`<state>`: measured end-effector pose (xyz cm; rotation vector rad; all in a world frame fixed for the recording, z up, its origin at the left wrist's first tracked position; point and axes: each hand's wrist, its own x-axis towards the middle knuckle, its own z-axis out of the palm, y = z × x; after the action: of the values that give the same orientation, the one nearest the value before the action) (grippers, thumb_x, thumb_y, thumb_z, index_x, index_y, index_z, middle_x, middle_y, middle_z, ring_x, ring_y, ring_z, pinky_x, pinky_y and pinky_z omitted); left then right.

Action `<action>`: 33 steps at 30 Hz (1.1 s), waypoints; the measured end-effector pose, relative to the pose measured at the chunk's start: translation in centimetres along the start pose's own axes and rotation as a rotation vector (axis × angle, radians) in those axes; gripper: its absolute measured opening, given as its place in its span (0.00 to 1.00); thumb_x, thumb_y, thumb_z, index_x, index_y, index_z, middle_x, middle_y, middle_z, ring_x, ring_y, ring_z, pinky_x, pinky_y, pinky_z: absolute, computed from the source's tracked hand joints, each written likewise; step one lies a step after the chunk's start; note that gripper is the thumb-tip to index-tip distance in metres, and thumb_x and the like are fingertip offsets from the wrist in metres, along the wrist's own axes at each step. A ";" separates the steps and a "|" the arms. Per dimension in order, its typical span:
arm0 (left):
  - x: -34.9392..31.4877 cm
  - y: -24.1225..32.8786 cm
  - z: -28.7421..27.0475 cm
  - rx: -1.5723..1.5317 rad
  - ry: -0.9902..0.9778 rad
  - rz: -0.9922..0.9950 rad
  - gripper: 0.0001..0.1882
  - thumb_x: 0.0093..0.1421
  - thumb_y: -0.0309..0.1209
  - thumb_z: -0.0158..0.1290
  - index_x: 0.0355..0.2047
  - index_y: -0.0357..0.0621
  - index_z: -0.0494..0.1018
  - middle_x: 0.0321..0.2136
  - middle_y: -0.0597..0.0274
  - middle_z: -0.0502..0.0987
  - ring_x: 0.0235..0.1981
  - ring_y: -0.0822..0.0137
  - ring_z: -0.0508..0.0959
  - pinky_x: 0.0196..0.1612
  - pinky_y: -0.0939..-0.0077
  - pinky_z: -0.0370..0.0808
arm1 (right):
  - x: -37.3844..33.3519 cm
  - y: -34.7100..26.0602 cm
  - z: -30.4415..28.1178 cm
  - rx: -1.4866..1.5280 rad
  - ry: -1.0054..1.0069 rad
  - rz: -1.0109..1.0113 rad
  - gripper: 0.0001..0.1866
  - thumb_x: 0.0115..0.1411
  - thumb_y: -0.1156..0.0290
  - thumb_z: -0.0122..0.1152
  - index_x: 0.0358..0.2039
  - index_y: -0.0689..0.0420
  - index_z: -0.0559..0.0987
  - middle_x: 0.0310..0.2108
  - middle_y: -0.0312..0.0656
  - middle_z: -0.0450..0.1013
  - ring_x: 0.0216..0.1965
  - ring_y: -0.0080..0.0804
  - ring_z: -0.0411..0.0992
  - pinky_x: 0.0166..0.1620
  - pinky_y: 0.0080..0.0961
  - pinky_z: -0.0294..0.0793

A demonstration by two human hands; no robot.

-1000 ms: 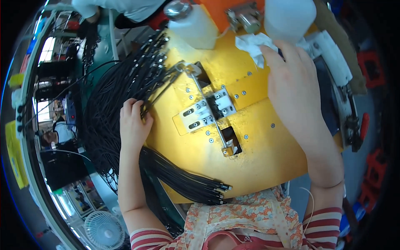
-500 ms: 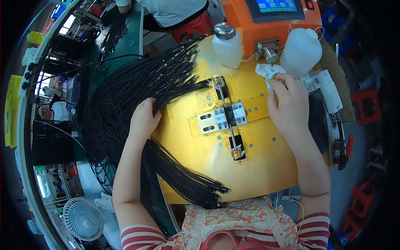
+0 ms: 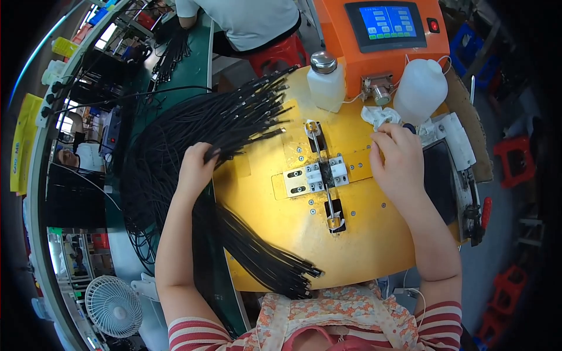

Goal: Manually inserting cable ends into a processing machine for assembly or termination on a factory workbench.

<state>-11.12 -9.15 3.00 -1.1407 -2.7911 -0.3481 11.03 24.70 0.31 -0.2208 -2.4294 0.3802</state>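
Observation:
My left hand (image 3: 196, 171) is closed around the end of some black cables (image 3: 175, 126), part of a large bundle fanned out with its metal-tipped ends toward the far side. My right hand (image 3: 399, 159) hovers over the right part of the yellow plate (image 3: 374, 234), fingers curled with the tips close together; whatever they may hold is hidden. Just beyond it lies a crumpled white wipe (image 3: 374, 115). Between my hands sits a metal fixture (image 3: 319, 177) with a thin rod (image 3: 329, 202) across it. A second bunch of black cables (image 3: 257, 251) lies nearer to me.
A white bottle with a metal cap (image 3: 326, 82) and a larger white plastic bottle (image 3: 420, 90) stand at the back, before an orange machine with a screen (image 3: 387, 26). A red-handled clamp (image 3: 486, 212) is at the right. Another person (image 3: 252, 23) sits beyond the green table (image 3: 196, 64).
My right hand has drawn back slightly from the white wipe. My left hand has shifted a little, still at the cables. The view has tilted, bringing more of the screen in.

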 end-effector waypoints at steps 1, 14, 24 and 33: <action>0.0 -0.4 -0.3 -0.164 0.110 -0.066 0.06 0.59 0.27 0.54 0.33 0.35 0.72 0.25 0.55 0.75 0.27 0.55 0.75 0.31 0.66 0.69 | 0.0 0.0 -0.1 0.008 -0.006 -0.002 0.07 0.51 0.76 0.62 0.33 0.59 0.80 0.36 0.39 0.71 0.39 0.37 0.70 0.44 0.35 0.67; -0.1 2.8 -1.9 -0.149 0.467 -0.237 0.09 0.63 0.32 0.55 0.34 0.37 0.75 0.20 0.56 0.75 0.20 0.64 0.75 0.26 0.73 0.70 | -0.5 -0.5 0.0 0.026 -0.045 -0.021 0.07 0.51 0.76 0.61 0.32 0.59 0.79 0.36 0.39 0.72 0.40 0.37 0.70 0.45 0.34 0.67; -2.7 12.8 -0.3 -0.055 0.389 0.467 0.23 0.43 0.21 0.55 0.44 0.37 0.75 0.22 0.63 0.72 0.21 0.65 0.73 0.23 0.72 0.70 | 0.3 -2.3 0.0 0.244 -0.015 -0.158 0.11 0.48 0.80 0.62 0.35 0.59 0.80 0.31 0.40 0.73 0.35 0.39 0.71 0.40 0.34 0.68; -1.8 13.3 2.5 -0.170 0.409 0.756 0.19 0.44 0.26 0.56 0.40 0.39 0.78 0.17 0.69 0.69 0.16 0.72 0.68 0.18 0.78 0.63 | -0.5 -4.6 -1.1 0.969 -0.234 -0.180 0.20 0.45 0.84 0.68 0.41 0.58 0.78 0.31 0.41 0.75 0.28 0.36 0.73 0.31 0.28 0.72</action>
<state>-0.54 -0.57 2.47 -1.7992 -1.8447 -0.6405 11.80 20.46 2.30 0.4817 -2.1641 1.4787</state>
